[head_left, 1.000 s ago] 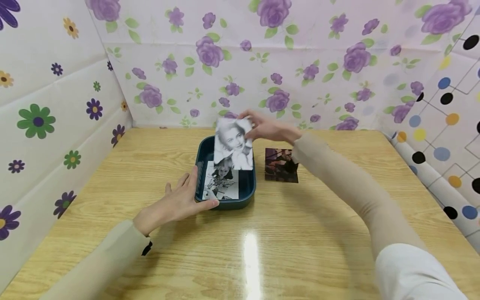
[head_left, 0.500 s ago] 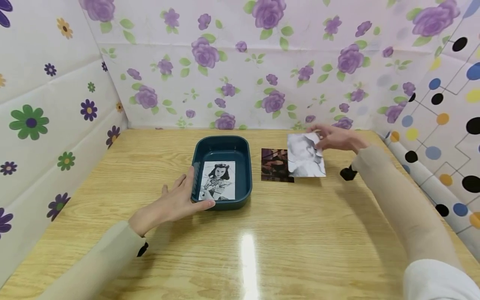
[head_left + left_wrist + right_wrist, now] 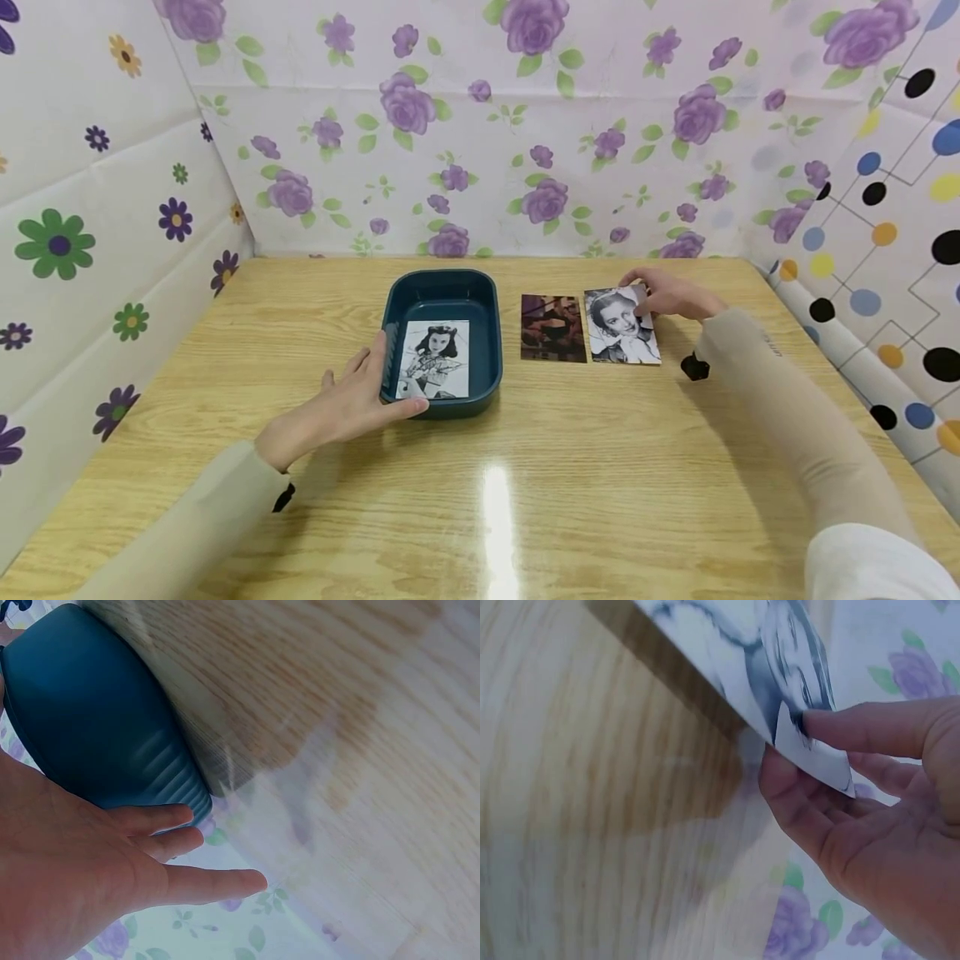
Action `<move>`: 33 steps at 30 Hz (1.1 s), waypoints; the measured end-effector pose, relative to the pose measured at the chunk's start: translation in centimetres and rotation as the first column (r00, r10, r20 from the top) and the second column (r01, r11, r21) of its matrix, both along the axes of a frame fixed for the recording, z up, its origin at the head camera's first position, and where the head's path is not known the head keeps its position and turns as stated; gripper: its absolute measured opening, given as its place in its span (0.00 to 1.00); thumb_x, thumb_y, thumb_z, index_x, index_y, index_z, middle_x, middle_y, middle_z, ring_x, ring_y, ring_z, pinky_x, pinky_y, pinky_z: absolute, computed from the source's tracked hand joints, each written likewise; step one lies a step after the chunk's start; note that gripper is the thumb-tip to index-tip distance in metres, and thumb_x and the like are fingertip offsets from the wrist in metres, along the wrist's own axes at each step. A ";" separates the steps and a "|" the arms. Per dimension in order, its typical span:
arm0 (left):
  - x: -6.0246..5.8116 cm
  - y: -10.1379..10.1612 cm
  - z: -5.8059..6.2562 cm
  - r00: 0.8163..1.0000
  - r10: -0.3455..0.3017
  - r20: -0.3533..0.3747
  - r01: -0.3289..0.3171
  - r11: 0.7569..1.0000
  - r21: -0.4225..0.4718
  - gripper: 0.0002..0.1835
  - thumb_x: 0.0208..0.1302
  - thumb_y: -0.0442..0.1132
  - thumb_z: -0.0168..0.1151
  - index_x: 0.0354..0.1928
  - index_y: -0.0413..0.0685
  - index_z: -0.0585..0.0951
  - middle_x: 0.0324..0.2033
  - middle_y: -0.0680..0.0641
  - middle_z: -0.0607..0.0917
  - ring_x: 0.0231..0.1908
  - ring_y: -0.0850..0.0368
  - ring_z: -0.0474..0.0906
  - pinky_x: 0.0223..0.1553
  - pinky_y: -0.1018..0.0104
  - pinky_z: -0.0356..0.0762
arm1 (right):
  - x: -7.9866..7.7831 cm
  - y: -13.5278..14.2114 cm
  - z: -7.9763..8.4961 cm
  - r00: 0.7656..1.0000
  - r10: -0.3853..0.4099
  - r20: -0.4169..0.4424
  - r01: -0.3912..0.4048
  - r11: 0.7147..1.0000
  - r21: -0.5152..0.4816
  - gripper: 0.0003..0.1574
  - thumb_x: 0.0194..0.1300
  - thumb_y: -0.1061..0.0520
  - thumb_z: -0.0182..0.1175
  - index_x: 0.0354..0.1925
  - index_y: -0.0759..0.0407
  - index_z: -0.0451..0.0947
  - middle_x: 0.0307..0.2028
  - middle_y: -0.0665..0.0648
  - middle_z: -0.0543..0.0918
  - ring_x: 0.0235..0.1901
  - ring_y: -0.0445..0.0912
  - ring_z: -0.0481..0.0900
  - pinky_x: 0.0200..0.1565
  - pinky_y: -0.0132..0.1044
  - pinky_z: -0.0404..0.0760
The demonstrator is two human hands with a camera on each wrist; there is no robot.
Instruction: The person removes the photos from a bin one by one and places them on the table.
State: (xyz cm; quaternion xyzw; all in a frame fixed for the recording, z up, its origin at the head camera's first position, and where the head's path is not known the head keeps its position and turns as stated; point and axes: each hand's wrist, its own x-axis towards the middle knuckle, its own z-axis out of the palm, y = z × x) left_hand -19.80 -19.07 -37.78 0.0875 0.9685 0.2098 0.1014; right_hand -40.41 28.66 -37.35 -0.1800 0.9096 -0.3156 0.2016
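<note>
The right hand [image 3: 667, 296] pinches a rectangular black-and-white photo [image 3: 621, 332], probably light, bendable paper best held by its edges; the left hand [image 3: 333, 417] has straight fingers.

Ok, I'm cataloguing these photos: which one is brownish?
The middle photo, between the tray and right hand; the tray's photo and held photo are black-and-white.

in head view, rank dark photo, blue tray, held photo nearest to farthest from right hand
1. Held photo: pinched near its upper right by the right hand.
2. Dark photo: just left of that.
3. Blue tray: farthest left of the three.
</note>
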 end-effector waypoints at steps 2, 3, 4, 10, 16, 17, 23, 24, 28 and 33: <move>0.0 0.0 0.0 1.000 0.002 0.001 -0.002 1.000 -0.001 0.68 0.51 0.80 0.52 0.75 0.48 0.27 0.77 0.41 0.44 0.76 0.38 0.40 0.61 0.20 0.35 | -0.1 -0.4 -0.2 0.997 0.024 -0.077 -0.020 0.998 0.058 0.35 0.60 0.70 0.58 0.65 0.68 0.61 0.63 0.73 0.63 0.45 0.59 0.72 0.46 0.52 0.75; 0.0 0.0 0.0 1.000 0.002 0.000 -0.002 1.000 0.000 0.68 0.51 0.80 0.52 0.75 0.48 0.27 0.77 0.41 0.44 0.76 0.38 0.40 0.61 0.19 0.35 | -0.1 -0.6 -0.3 0.993 0.038 -0.116 -0.028 0.996 0.089 0.35 0.59 0.71 0.59 0.64 0.68 0.62 0.63 0.73 0.64 0.48 0.62 0.71 0.50 0.55 0.74; 0.0 0.0 0.1 1.000 0.002 -0.001 -0.002 1.000 0.001 0.68 0.51 0.80 0.52 0.75 0.48 0.27 0.77 0.41 0.44 0.76 0.38 0.40 0.61 0.19 0.35 | -0.1 -0.8 -0.4 0.987 0.052 -0.151 -0.034 0.992 0.121 0.35 0.58 0.71 0.59 0.63 0.69 0.63 0.64 0.74 0.64 0.52 0.65 0.70 0.53 0.58 0.72; 0.1 -0.2 0.2 1.000 -0.002 0.004 0.002 1.000 0.000 0.68 0.51 0.80 0.52 0.75 0.49 0.26 0.77 0.41 0.43 0.76 0.38 0.39 0.60 0.19 0.35 | 0.4 -1.7 -0.7 0.962 0.091 -0.258 -0.018 0.962 0.272 0.36 0.53 0.69 0.64 0.62 0.68 0.67 0.60 0.76 0.69 0.60 0.71 0.65 0.62 0.65 0.64; 0.0 -0.3 0.3 1.000 -0.007 0.011 0.007 1.000 0.009 0.67 0.52 0.79 0.51 0.75 0.50 0.25 0.77 0.41 0.42 0.76 0.39 0.38 0.60 0.19 0.34 | 0.9 -3.6 -0.3 0.927 0.122 -0.355 0.020 0.929 0.370 0.33 0.57 0.68 0.62 0.60 0.75 0.65 0.53 0.78 0.66 0.55 0.69 0.63 0.57 0.62 0.67; 0.0 -0.4 0.4 1.000 -0.010 0.009 0.010 1.000 0.008 0.67 0.52 0.79 0.51 0.75 0.50 0.25 0.77 0.41 0.42 0.76 0.38 0.38 0.60 0.19 0.35 | 0.8 -4.2 -0.3 0.920 0.130 -0.370 0.012 0.934 0.358 0.32 0.58 0.68 0.61 0.60 0.76 0.64 0.54 0.78 0.66 0.55 0.68 0.64 0.57 0.61 0.68; 0.1 -0.3 0.4 1.000 -0.017 0.006 0.017 1.000 0.005 0.68 0.51 0.79 0.52 0.75 0.49 0.26 0.77 0.40 0.43 0.76 0.38 0.40 0.60 0.19 0.36 | 0.6 -10.2 1.7 0.947 0.089 -0.308 -0.086 0.996 0.023 0.32 0.69 0.56 0.57 0.63 0.71 0.62 0.54 0.72 0.74 0.52 0.61 0.75 0.55 0.54 0.76; 0.1 -0.3 0.3 1.000 -0.015 0.006 0.015 1.000 0.007 0.68 0.51 0.80 0.52 0.75 0.50 0.26 0.77 0.41 0.44 0.76 0.38 0.40 0.61 0.19 0.36 | 0.7 -11.4 2.2 0.956 0.080 -0.282 -0.096 0.994 -0.042 0.32 0.70 0.53 0.57 0.64 0.69 0.62 0.54 0.70 0.74 0.51 0.60 0.76 0.53 0.54 0.77; 0.0 -0.2 0.2 1.000 -0.015 0.005 0.015 1.000 0.014 0.68 0.50 0.80 0.52 0.75 0.50 0.26 0.77 0.41 0.44 0.76 0.39 0.41 0.61 0.20 0.37 | 1.0 -16.8 3.6 0.966 0.113 -0.231 -0.159 0.968 -0.192 0.32 0.71 0.47 0.55 0.65 0.62 0.63 0.51 0.65 0.76 0.47 0.55 0.78 0.48 0.51 0.80; 0.0 -0.2 0.1 1.000 -0.020 0.001 0.020 1.000 0.006 0.68 0.51 0.80 0.51 0.75 0.50 0.26 0.77 0.41 0.44 0.75 0.38 0.42 0.60 0.19 0.38 | 1.2 -22.8 3.5 0.941 0.256 -0.222 -0.304 0.928 -0.218 0.35 0.67 0.47 0.60 0.65 0.61 0.65 0.47 0.61 0.79 0.44 0.55 0.80 0.45 0.43 0.81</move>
